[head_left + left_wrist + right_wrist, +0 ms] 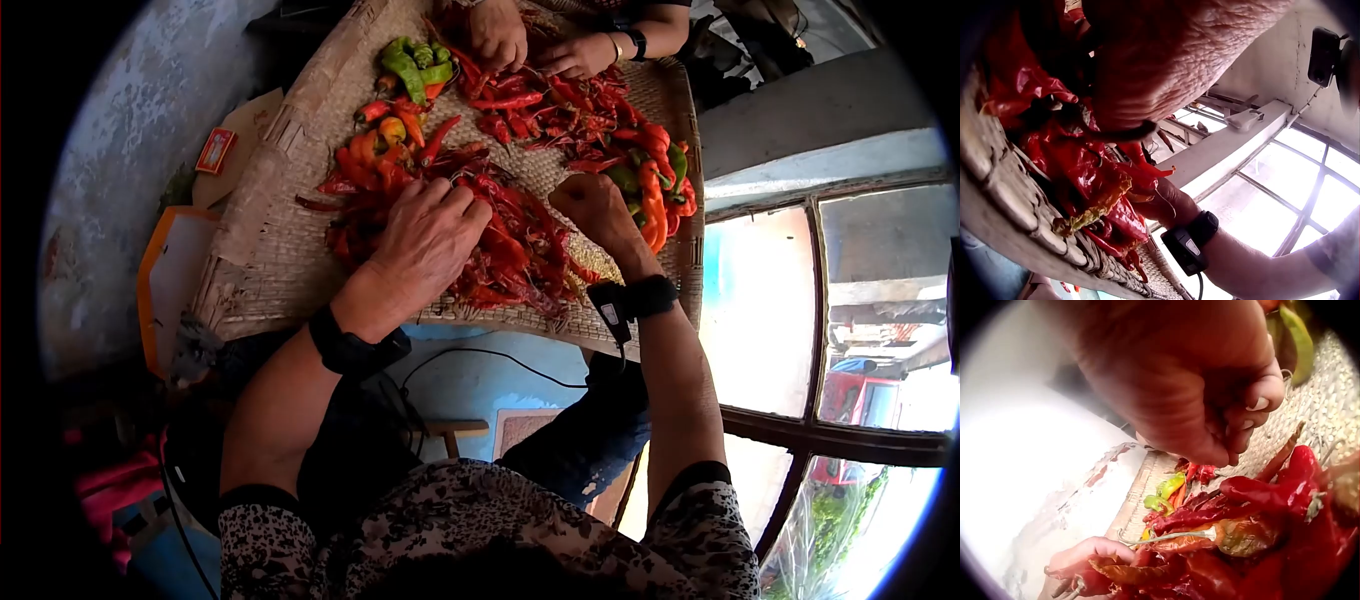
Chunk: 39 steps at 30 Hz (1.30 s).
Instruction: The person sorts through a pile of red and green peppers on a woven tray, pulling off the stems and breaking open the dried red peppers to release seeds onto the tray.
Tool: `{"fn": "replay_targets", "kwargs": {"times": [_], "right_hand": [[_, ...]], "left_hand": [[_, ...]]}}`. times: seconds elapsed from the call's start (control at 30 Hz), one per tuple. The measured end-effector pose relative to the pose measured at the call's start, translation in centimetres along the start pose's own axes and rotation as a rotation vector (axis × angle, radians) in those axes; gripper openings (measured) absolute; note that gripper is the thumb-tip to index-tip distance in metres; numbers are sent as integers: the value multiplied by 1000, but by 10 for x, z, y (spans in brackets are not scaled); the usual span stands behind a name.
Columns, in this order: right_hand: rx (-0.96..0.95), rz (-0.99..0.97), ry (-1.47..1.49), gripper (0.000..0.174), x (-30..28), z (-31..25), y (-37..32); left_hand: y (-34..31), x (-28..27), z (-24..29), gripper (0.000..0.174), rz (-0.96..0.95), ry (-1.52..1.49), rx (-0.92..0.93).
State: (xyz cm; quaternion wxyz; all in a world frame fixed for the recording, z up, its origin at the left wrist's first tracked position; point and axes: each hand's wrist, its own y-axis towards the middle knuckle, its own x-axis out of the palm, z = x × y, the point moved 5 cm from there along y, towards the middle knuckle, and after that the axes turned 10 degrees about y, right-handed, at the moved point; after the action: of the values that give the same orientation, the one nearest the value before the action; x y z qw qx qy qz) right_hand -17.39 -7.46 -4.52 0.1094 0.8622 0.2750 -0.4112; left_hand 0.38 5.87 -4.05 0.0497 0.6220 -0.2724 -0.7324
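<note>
My left hand (pixel 425 235) is over a pile of dried red chili peppers (pixel 510 250), its fingers curled down around a dried red chili pepper (pixel 1088 581) at the near side of the pile. In the left wrist view, wrinkled red peppers (pixel 1079 162) with dry stems lie right under that hand, and its fingertips are hidden. To the right of the pile, my right hand (pixel 600 212) is held with fingers curled in toward the thumb. The right wrist view shows nothing between the fingertips of this right hand (pixel 1210 406), which hang close over the woven tray (pixel 1329 406).
Another person's hands (pixel 500 35) work among red peppers at the tray's far side. Green peppers (pixel 415 65) lie at the far left, and orange-red peppers (pixel 655 200) at the right edge. A window (pixel 760 310) stands at right, a matchbox (pixel 215 151) at left.
</note>
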Motion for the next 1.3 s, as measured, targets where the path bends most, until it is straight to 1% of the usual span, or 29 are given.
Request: {"fn": "replay_targets", "kwargs": {"times": [0.03, 0.07, 0.13, 0.17, 0.2, 0.27, 0.3, 0.33, 0.4, 0.43, 0.5, 0.53, 0.6, 0.63, 0.67, 0.73, 0.77, 0.83, 0.87, 0.93, 1.0, 1.03, 1.13, 1.17, 1.2, 1.27, 1.3], "right_hand": [[17, 44, 32, 20, -3, 3, 0], [19, 43, 31, 20, -2, 7, 0], [-73, -12, -10, 26, 2, -3, -2], [86, -80, -114, 25, 8, 2, -3], [86, -76, -114, 25, 11, 7, -3], [-114, -136, -254, 23, 25, 11, 2], [-138, -168, -271, 20, 26, 3, 0], [-140, -172, -270, 20, 28, 4, 1], [-84, -116, -272, 17, 24, 8, 3], [-86, -120, -275, 17, 21, 8, 3], [-154, -4, -55, 16, 9, 0, -2], [-155, -7, -55, 16, 4, -8, -3], [154, -92, 273, 17, -8, -12, -5], [257, -101, 318, 18, -18, -16, -4], [198, 22, 493, 18, -31, -29, -4], [75, 272, 827, 21, -54, -13, 6], [74, 275, 827, 21, -57, -4, 11], [4, 471, 971, 24, -64, 7, 14], [3, 471, 972, 24, -58, 13, 11], [42, 103, 203, 27, -21, 7, 3], [-290, -63, -242, 25, 15, -1, -7], [-249, -19, -263, 19, 25, -5, -14], [-273, 37, -242, 16, 26, -5, -13], [-242, 79, -299, 13, 21, -4, -13], [-241, 80, -300, 13, 16, -5, -13], [-176, 35, -320, 12, 3, -5, -11], [-144, -18, -374, 12, -1, -9, -10]], "left_hand": [[0, 0, 0, 4, 0, -2, -1], [0, 1, 0, 4, 11, 12, 2], [-1, 0, 3, 5, 23, 23, 11], [0, 1, 3, 6, 2, 25, 9], [0, 2, 2, 8, -18, 27, 6], [2, 2, 2, 10, -9, 28, 13], [1, 2, 1, 13, -2, 26, 18], [0, 1, 1, 13, -4, 27, 14], [0, 1, 1, 16, -8, 17, 9], [1, 0, 1, 16, -6, 15, 5], [-1, -1, 1, 16, 1, 24, 15], [-2, 0, 1, 16, 0, 24, 12], [-1, 1, 1, 15, -17, 33, 15], [-1, 2, 2, 15, -16, 31, 16], [-1, 2, 2, 15, -3, 26, 9], [-1, 2, 3, 14, 9, 21, 5], [-1, 3, 2, 14, 4, 15, 2], [-1, 3, 2, 14, -3, 11, -1], [-1, 2, 2, 14, -11, 19, 5], [0, 3, 2, 14, -22, 25, 8], [-1, 3, 1, 14, 6, 14, 12], [-2, 4, 1, 14, 2, 15, 12], [-1, 2, 2, 13, 2, 22, 15], [-1, 1, 2, 13, -7, 29, 18], [-1, 1, 2, 13, -15, 35, 20], [0, 2, 2, 11, -10, 34, 19], [0, 2, 2, 9, -6, 35, 17]]}}
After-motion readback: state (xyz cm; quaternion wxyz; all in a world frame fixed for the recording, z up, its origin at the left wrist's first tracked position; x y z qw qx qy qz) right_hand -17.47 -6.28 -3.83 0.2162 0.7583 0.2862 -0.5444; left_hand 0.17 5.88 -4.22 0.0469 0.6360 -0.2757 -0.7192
